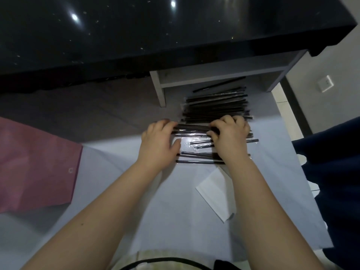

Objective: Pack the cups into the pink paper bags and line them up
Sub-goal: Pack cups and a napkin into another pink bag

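L hand (pixel 158 139), R hand (pixel 229 137) hold straws (pixel 214 106); napkin (pixel 214 193) nr.

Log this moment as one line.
left hand: grips black wrapped straws | right hand: same | pink paper bag: flat, untouched

Dim indoor view, lit from overhead: two lamps mirror as bright glare spots on the glossy black countertop (pixel 136 36) at far left. A deep shadow lies beneath its near edge. Clear film on the wrapped straws (pixel 214 106) glints. The left hand (pixel 157 143) and right hand (pixel 229 137) show slight motion blur. Straight edges bow toward the frame borders.
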`<state>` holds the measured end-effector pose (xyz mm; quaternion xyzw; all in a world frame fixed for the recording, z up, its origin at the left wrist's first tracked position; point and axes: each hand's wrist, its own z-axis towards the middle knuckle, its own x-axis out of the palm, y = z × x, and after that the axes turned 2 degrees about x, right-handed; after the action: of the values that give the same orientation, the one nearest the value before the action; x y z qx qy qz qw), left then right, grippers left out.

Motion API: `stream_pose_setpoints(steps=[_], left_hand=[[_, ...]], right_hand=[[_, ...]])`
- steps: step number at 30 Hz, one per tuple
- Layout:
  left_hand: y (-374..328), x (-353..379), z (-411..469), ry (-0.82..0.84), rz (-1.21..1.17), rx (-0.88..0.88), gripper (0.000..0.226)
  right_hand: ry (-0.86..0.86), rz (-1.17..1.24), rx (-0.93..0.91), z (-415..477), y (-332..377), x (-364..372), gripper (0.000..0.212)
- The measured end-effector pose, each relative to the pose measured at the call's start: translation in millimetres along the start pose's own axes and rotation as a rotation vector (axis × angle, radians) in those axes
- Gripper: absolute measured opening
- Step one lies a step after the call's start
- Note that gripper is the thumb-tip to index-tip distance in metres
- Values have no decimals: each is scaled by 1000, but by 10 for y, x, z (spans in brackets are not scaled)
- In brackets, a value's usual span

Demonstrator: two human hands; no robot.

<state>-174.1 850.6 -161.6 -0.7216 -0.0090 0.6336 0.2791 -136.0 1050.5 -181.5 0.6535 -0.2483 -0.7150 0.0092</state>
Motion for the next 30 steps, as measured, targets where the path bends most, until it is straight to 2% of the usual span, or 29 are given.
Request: stream_pose_setpoints(steps=[5,14,17,19,23,26,30], left_hand=[[20,-51,30,-24,3,-17,49],[-34,-476,-75,-177,-30,-24,54],[-14,-691,-249,-283,-39,-27,54],[17,-835,-396,-348,-49,-37,54],[110,-1148,-722,-432,-64,-43,56],[221,-1428,-967,-477,-71,-21,55],[441,-1866,-1222,-480,-64,43,47]], right_hand=[[-58,89,-66,44,-15,-44,8],[-57,166,-113,-58,155,-415,6],[64,196,-154,-183,383,-549,11],[127,203,-227,-292,562,-600,5],[161,288,-290,-495,979,-691,20],[175,329,-342,-618,1227,-725,13],[146,404,-445,-710,1639,-856,18]])
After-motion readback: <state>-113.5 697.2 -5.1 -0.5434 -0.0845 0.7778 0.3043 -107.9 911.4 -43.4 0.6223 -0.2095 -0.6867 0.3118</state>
